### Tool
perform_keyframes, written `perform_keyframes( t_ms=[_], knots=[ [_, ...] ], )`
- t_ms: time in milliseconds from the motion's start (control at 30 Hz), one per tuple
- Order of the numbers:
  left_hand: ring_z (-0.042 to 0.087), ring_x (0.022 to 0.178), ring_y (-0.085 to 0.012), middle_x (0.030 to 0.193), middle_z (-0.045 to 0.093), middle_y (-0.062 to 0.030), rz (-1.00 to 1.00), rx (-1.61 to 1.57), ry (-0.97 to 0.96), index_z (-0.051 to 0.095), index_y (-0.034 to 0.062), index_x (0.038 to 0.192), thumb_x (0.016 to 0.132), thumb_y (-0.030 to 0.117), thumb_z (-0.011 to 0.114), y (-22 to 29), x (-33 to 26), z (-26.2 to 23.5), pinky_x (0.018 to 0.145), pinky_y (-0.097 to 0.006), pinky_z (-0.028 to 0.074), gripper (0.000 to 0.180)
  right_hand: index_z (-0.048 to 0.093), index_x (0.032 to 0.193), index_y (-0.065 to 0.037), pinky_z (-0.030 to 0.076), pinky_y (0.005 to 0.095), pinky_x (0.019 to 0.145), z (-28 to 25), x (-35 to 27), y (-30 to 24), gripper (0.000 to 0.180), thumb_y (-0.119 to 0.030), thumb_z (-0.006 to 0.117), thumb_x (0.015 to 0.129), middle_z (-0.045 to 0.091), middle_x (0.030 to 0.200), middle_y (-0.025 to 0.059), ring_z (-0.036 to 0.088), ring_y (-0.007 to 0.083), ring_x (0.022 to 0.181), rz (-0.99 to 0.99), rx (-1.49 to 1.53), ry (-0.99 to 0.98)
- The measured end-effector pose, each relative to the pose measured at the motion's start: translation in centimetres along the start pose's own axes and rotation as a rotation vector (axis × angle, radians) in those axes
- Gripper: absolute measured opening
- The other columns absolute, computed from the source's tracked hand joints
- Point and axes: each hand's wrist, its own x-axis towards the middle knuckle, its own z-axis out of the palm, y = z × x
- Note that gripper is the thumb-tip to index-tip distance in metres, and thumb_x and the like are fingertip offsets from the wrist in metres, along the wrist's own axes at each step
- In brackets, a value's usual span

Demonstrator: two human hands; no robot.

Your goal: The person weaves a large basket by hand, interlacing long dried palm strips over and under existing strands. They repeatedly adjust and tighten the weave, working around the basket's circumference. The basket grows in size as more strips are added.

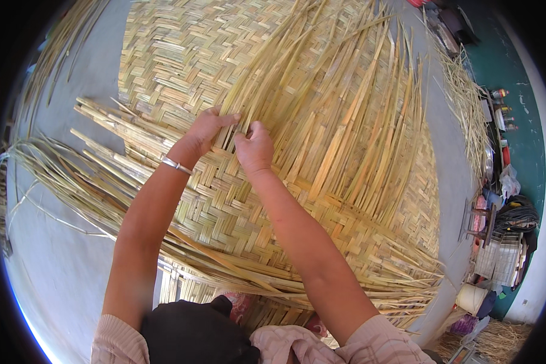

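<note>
A large woven mat of flat, pale yellow-green reed strips (182,54) is spread before me in a herringbone pattern. Over its middle, my left hand (213,126) closes thumb and fingers on some loose reed strips (264,79) that fan away toward the far edge. Just right of it, my right hand (255,148) is curled with its fingers pressed together at the near ends of the same strips. Exactly which strips each hand grips is partly hidden. More raised strips (352,133) lie fanned across the mat to the right. A silvery bangle (177,165) circles my left wrist.
Unwoven reed ends (112,130) stick out at the mat's left. A long bundle of loose reeds (73,170) curves along its near side. Straw (464,97), black coiled cable (517,213), a white spool-like container (471,299) and bottles line the green-painted wall at right.
</note>
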Motion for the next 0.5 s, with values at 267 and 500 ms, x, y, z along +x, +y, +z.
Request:
perform_keyframes(
  t_ms=[267,500],
  knots=[
    [0.065,0.083,-0.016,0.095,0.069,-0.0064,0.041,-0.062,-0.169,0.064,0.0018,0.105,0.083,0.005,0.07,0.4,-0.4,-0.8,0.077,-0.029,0.053,0.022,0.06,0.087,-0.003,0.049,0.0431,0.067,0.3,0.7,0.1,0.025,-0.025,0.065,0.076,0.065,0.078,0.0163,0.063,0.0356,0.074,0.03,-0.109,-0.11],
    [0.063,0.085,-0.0149,0.095,0.068,-0.0056,0.055,-0.057,-0.09,0.065,0.0035,0.103,0.085,0.014,0.07,0.1,-0.1,-0.9,0.076,-0.03,0.052,0.021,0.057,0.092,-0.006,0.049,0.0471,0.067,-0.2,-0.4,-0.4,0.022,-0.022,0.063,0.078,0.065,0.083,0.0173,0.063,0.0387,0.079,-0.044,-0.1,-0.118]
  ],
)
